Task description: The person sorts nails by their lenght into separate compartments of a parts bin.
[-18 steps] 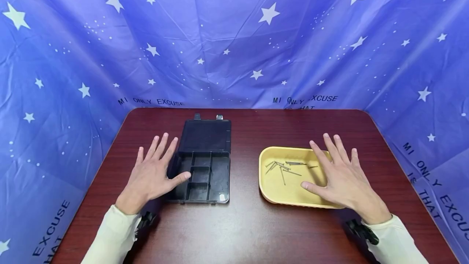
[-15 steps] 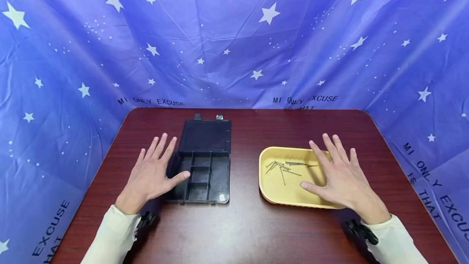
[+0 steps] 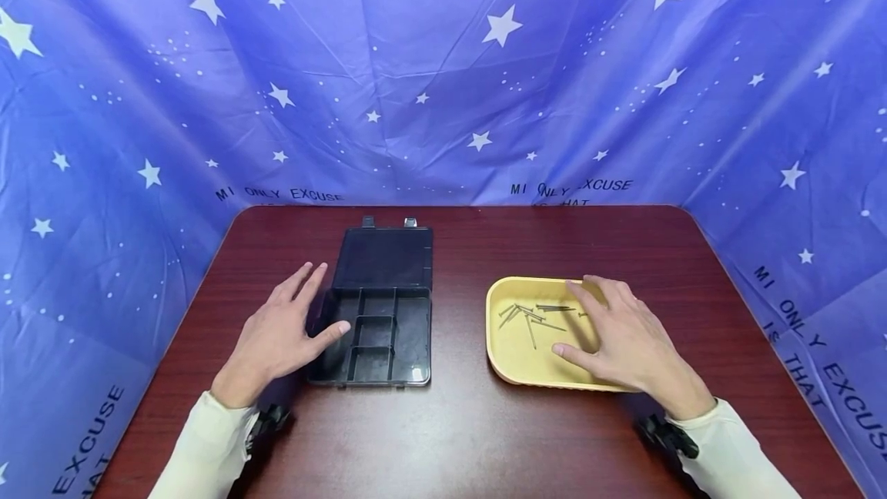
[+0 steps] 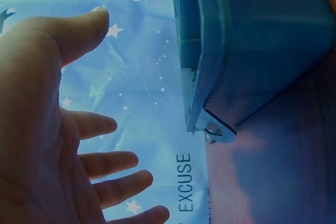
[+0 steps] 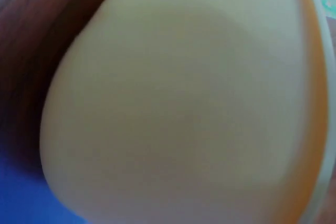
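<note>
A black compartment box (image 3: 412,333) lies on the table with its lid (image 3: 385,256) folded back. My left hand (image 3: 277,337) hovers at the box's left side, thumb over the left compartments. In the left wrist view its fingers (image 4: 123,184) are spread and hold nothing, apart from the box wall (image 4: 268,51). To the right stands a yellow tray (image 3: 527,372) with several nails (image 3: 530,316) scattered inside. My right hand (image 3: 627,341) is above the tray's right part, fingers loosely bent and thumb out, hiding that end. The tray wall (image 5: 178,103) fills most of the right wrist view.
Both containers rest on a dark red-brown table (image 3: 457,437) with rounded far corners. Bare tabletop lies between them and in front of them. A blue curtain (image 3: 443,60) with white stars hangs behind and at both sides.
My right hand has shifted left over the tray and its fingers have bent from spread. My left hand has turned slightly, its fingers closer together. The head view has shifted a little.
</note>
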Demonstrator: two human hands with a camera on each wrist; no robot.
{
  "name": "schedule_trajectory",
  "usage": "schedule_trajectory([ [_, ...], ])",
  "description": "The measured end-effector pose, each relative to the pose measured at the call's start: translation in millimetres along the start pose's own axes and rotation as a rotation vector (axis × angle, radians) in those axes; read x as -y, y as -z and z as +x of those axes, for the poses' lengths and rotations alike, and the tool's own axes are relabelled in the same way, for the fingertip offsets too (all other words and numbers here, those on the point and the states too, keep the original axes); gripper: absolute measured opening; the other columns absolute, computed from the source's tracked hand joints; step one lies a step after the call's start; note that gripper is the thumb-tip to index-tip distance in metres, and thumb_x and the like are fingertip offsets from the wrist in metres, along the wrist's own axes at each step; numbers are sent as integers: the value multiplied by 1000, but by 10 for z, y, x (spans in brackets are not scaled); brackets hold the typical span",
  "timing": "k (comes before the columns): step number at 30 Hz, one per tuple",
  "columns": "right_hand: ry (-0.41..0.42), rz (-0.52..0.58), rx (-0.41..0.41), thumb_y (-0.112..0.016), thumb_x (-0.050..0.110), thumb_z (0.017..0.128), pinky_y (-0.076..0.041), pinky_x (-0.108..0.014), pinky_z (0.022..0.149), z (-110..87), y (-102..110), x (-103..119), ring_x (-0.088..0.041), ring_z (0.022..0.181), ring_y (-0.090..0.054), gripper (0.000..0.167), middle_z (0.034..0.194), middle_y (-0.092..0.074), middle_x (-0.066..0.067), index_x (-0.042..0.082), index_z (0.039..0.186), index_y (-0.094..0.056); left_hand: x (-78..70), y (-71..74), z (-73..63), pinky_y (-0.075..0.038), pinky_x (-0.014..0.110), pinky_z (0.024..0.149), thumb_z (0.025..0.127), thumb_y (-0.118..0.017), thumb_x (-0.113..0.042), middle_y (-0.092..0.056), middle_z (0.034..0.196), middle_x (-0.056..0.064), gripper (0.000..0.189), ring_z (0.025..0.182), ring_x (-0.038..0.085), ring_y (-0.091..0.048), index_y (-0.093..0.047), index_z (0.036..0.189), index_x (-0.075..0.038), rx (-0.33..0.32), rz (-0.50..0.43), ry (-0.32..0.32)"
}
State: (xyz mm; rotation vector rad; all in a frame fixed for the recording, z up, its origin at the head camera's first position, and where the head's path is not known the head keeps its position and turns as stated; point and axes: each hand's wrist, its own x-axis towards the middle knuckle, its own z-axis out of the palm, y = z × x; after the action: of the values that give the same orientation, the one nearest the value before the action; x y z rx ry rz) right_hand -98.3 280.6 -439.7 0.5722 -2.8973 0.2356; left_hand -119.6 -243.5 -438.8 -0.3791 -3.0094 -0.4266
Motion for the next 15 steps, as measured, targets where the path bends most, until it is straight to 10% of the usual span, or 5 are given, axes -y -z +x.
schedule_trajectory([
  [8,43,149,-29,-86,50,85,-54,-54,92,31,-57,88,-30,116,-61,71,128,-65,-7,14,141,-64,127,-64,4,-43,69,110,97,-68,-63,-41,164,21,86,146,46,-45,-41,163,-13,15,-162,-21],
  [15,18,339,-27,-84,32,92,-52,-37,81,90,-140,120,-18,92,-65,42,118,-72,0,14,128,-72,262,-207,13,-59,54,93,102,-72,-34,-63,141,16,55,118,35,-69,-59,148,-7,-58,-332,-41],
])
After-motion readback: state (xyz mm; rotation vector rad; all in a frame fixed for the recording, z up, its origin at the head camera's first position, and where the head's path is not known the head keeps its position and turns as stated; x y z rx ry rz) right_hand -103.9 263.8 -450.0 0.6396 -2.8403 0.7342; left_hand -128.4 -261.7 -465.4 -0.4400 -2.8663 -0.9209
